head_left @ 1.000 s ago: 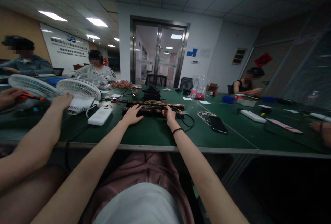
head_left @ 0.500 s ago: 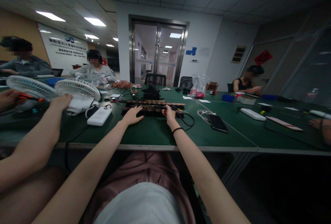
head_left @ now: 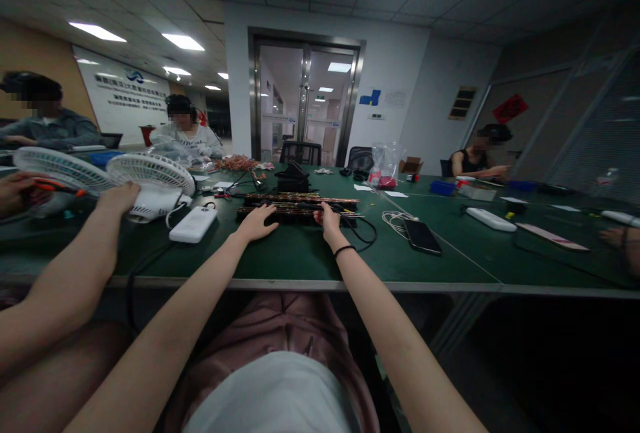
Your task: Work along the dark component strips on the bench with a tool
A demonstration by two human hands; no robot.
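Before me on the green table lie several long, dark strips with copper-coloured edges, side by side in a stack. My left hand rests at their left part, fingers spread and thumb out to the side, pressing on the near edge. Over the right part, my right hand is closed around a slim black pen-like tool with a cord, its tip pointing left along the strips. From this hand the black cord loops out to the right. Fine detail at the tip is too small to make out.
Left of me another person's hands hold an orange-handled tool and a white fan. A white power bank lies nearby. To the right are a phone and a coiled white cable. A black bag stands behind the strips.
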